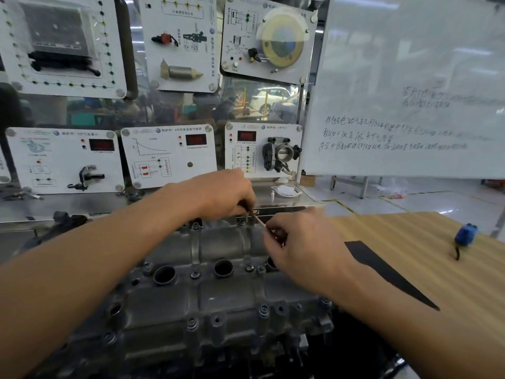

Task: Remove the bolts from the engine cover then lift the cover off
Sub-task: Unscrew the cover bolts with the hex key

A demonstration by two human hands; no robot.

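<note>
The left hand has its fingers curled round one end of a thin metal tool. The right hand sits just beside it and pinches the other end of the tool with its fingertips. Both hands are over the far edge of the grey engine cover. The cover lies right under the hands and reaches back toward the person. Bolts sit in the cover below the hands, and three round holes open between the two wrists. To the right of the right hand is a wooden worktop with a black strip and a small blue thing. Beyond the hands stand white boards with car parts.
</note>
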